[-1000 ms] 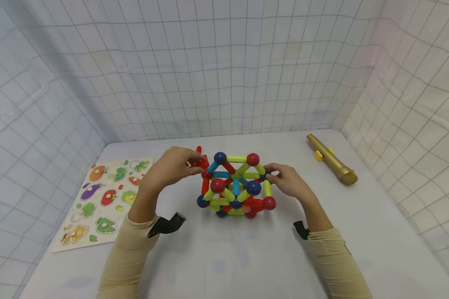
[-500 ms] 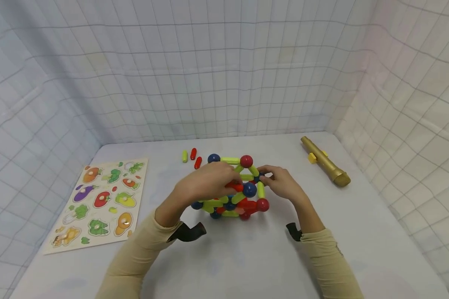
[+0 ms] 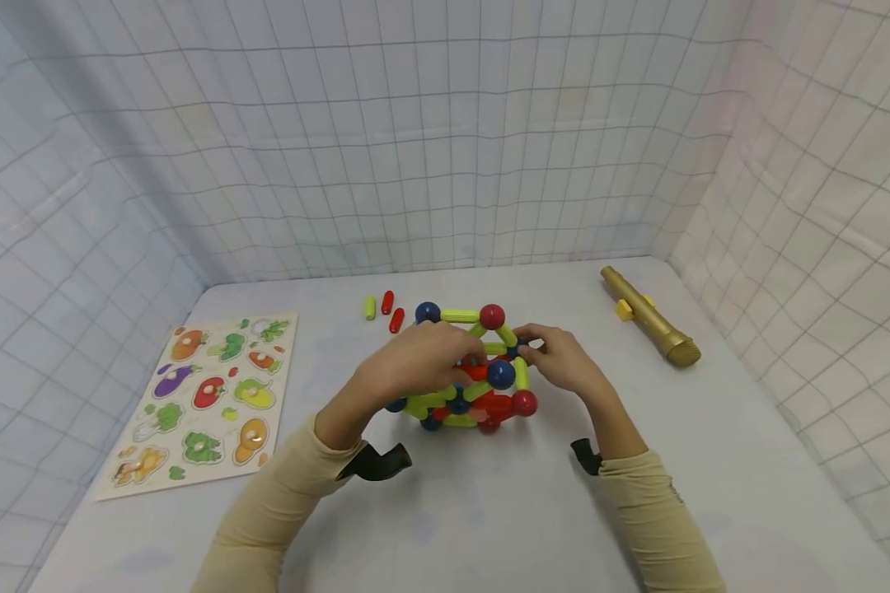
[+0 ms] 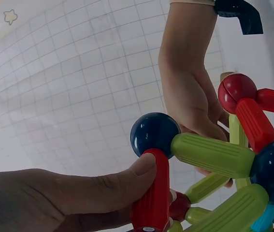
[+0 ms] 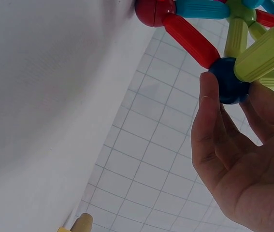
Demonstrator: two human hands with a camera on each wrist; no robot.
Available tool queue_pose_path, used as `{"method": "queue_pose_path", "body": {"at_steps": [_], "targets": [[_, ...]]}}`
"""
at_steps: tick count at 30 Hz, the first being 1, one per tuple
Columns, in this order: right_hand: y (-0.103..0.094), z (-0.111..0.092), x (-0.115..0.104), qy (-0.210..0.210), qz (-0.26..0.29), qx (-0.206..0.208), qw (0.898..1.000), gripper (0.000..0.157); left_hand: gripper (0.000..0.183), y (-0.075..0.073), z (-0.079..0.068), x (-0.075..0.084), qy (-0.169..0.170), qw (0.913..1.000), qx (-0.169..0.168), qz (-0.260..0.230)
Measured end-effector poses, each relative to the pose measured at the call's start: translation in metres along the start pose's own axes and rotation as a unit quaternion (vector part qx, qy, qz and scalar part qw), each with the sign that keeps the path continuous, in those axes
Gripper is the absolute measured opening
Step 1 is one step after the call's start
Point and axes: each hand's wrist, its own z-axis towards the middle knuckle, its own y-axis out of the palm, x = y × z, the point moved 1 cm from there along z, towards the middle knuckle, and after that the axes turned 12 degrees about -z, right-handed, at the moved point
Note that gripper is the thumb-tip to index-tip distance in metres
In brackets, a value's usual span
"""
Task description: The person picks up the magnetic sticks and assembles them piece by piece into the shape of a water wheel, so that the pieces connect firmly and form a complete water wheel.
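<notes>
A magnetic ball-and-rod structure (image 3: 461,315) of red and blue balls with green, red and blue rods stands mid-table in the head view. My left hand (image 3: 411,362) reaches over its front left and hides part of it. Between thumb and fingers it pinches a red rod (image 4: 160,186), whose end meets a dark blue ball (image 4: 155,133) in the left wrist view. At the structure's right side, my right hand (image 3: 564,361) holds another dark blue ball (image 5: 228,82) with its fingers and thumb, where red and green rods join.
Behind the structure lie a loose green rod (image 3: 370,308) and two red rods (image 3: 388,302). A vegetable puzzle board (image 3: 218,395) is on the left. A gold toy microphone (image 3: 648,317) with yellow blocks rests at the right. Grid-patterned cloth walls (image 3: 445,165) surround the table.
My left hand moved from the loose rods behind the structure, rightward and nearer, to the front blue ball, bringing a red rod. My right hand keeps its hold.
</notes>
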Motion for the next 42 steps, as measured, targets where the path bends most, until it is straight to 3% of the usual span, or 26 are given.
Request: {"method": "queue_pose_path", "body": {"at_steps": [9, 11, 13, 15, 18, 20, 22, 26, 30, 38, 42], "targets": [[0.000, 0.000, 0.002, 0.003, 0.005, -0.002, 1.000, 0.035, 0.029, -0.001, -0.010, -0.010, 0.015, 0.9994, 0.013, -0.029], [0.000, 0.001, 0.002, 0.002, 0.006, -0.003, 1.000, 0.035, 0.030, -0.003, -0.014, -0.016, 0.020, 0.9978, 0.025, -0.058], [0.000, 0.001, 0.001, -0.001, 0.005, -0.002, 1.000, 0.035, 0.028, -0.008, -0.020, -0.026, 0.023, 0.9932, 0.061, -0.096], [-0.001, 0.002, 0.000, -0.004, 0.003, 0.000, 1.000, 0.035, 0.025, -0.014, -0.026, -0.043, 0.019, 0.9830, 0.119, -0.139], [-0.002, 0.003, -0.001, -0.005, 0.000, 0.003, 1.000, 0.035, 0.024, -0.021, -0.028, -0.079, -0.013, 0.9580, 0.224, -0.179], [-0.002, 0.004, -0.001, 0.000, -0.001, 0.004, 1.000, 0.035, 0.026, -0.019, -0.022, -0.109, -0.056, 0.9420, 0.272, -0.188], [-0.001, 0.003, 0.000, 0.003, 0.000, 0.003, 1.000, 0.036, 0.028, -0.011, -0.011, -0.140, -0.114, 0.9304, 0.296, -0.183], [0.003, 0.001, 0.003, 0.008, 0.006, 0.001, 1.000, 0.036, 0.032, 0.014, 0.013, -0.195, -0.221, 0.9205, 0.290, -0.139], [0.007, -0.002, 0.007, 0.015, 0.011, 0.002, 1.000, 0.036, 0.032, 0.039, 0.036, -0.221, -0.277, 0.9191, 0.264, -0.095], [0.009, -0.001, 0.007, 0.005, 0.011, 0.007, 1.000, 0.036, 0.038, 0.060, 0.060, -0.217, -0.256, 0.9417, 0.208, -0.066], [0.004, 0.001, 0.007, -0.003, 0.010, 0.008, 1.000, 0.037, 0.038, 0.058, 0.060, -0.213, -0.271, 0.9403, 0.192, -0.073]]}}
